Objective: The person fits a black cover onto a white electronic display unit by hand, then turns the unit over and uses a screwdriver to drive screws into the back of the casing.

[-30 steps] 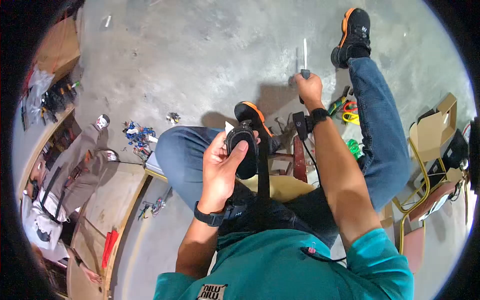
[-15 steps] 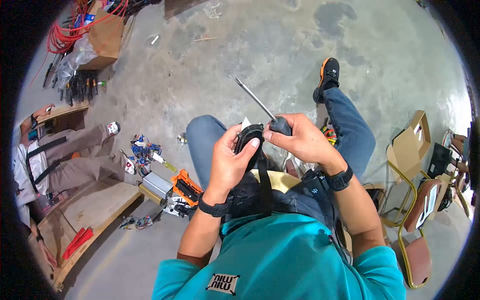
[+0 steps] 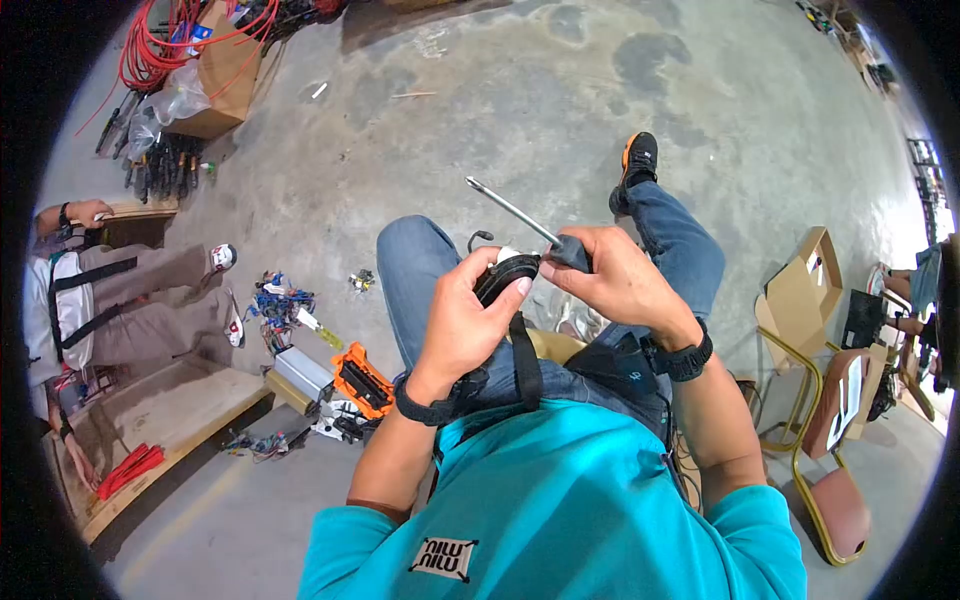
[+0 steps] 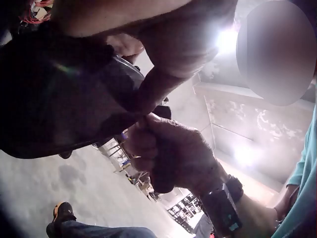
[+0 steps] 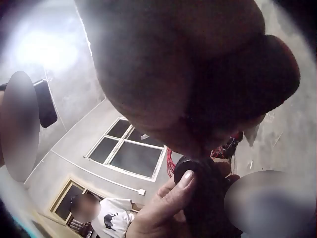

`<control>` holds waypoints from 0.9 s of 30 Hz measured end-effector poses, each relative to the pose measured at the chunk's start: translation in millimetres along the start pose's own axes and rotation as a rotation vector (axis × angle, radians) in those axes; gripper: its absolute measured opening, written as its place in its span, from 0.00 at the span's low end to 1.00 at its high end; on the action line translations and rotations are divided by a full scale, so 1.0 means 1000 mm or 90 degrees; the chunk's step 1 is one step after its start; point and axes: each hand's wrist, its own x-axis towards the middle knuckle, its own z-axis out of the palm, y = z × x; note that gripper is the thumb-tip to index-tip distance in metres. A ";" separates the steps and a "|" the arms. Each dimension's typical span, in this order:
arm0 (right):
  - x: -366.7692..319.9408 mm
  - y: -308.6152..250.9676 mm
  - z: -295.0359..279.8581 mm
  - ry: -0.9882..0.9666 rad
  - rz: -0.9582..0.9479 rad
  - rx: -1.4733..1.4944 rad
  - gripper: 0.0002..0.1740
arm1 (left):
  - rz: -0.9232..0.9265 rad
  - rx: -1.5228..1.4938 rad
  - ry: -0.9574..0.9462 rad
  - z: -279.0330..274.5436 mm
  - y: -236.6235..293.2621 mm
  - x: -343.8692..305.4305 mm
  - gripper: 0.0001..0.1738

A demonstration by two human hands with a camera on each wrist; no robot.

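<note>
A black rounded part [image 3: 508, 280] is held by my left hand [image 3: 455, 325], its thumb across the near face. A short dark hooked piece [image 3: 481, 238] stands out just above it. My right hand [image 3: 625, 282] grips the dark handle [image 3: 572, 254] of a screwdriver, whose metal shaft [image 3: 515, 212] points up and left, off the part. Fingertips of the right hand meet the part's right edge. In the left wrist view the part [image 4: 59, 99] looms dark beside the right hand [image 4: 178, 153]. The right wrist view shows the left thumb [image 5: 173, 196] on the black part [image 5: 203, 198].
Left of the knees lie an orange and black tool [image 3: 362, 382], a silver box [image 3: 303, 374] and tangled wires [image 3: 278, 302]. A person in brown trousers [image 3: 165, 310] is by a wooden bench [image 3: 185, 410]. At right stand an open carton [image 3: 800, 290] and a gold-framed chair [image 3: 838, 500].
My right hand has come in from the upper right with the screwdriver, whose shaft has swung toward the left. The black part has tilted in my left hand. The head view has shifted.
</note>
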 end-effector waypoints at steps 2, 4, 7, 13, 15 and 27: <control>-0.002 0.000 0.000 0.013 -0.026 -0.027 0.13 | 0.006 0.013 -0.001 0.000 0.001 -0.001 0.11; -0.003 -0.002 0.000 0.024 -0.030 -0.027 0.13 | 0.019 0.037 0.000 0.000 0.002 -0.001 0.11; -0.005 0.001 0.004 0.060 -0.052 -0.042 0.13 | 0.033 0.051 0.012 0.001 0.008 -0.002 0.11; -0.016 -0.001 0.021 0.167 -0.031 -0.018 0.11 | 0.018 0.063 0.000 0.001 0.009 -0.005 0.12; -0.018 -0.003 0.024 0.172 -0.003 0.010 0.12 | 0.023 0.043 -0.008 0.002 0.004 -0.004 0.12; -0.026 0.016 0.026 0.178 0.033 0.182 0.14 | -0.053 -0.136 -0.102 0.006 0.002 -0.006 0.17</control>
